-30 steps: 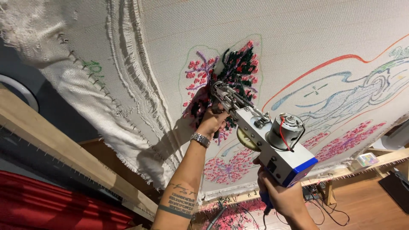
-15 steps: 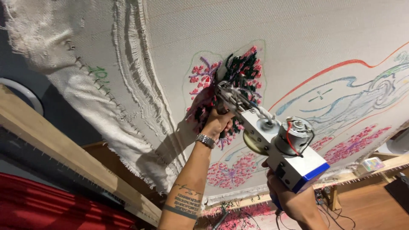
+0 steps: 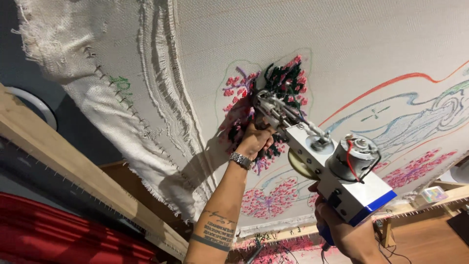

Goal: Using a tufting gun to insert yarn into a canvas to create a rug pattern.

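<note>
1. Up against the stretched cloth, the tufting gun slants from lower right to upper left, its metal tip touching the fabric at a patch of dark green and pink yarn.
2. Left of the gun's middle, the left hand is curled around the front of the tool just behind the tip; its fingers are wrapped closed on the gun, knuckles close to the cloth. A metal watch sits on that wrist, and a tattoo marks the forearm below.
3. Between the two hands lies the gun's body: a white boxy housing with a blue lower edge, a round silver motor with red and black wires on top, a pale disc on its underside, and slim metal rods running forward to the tip.
4. At the lower right, the right hand grips the blue handle beneath the housing, fingers closed around it.
5. Along the left edge, the cloth hangs frayed over a wooden frame; pink flower patches and red and blue outlines cover the cloth to the right.
</note>
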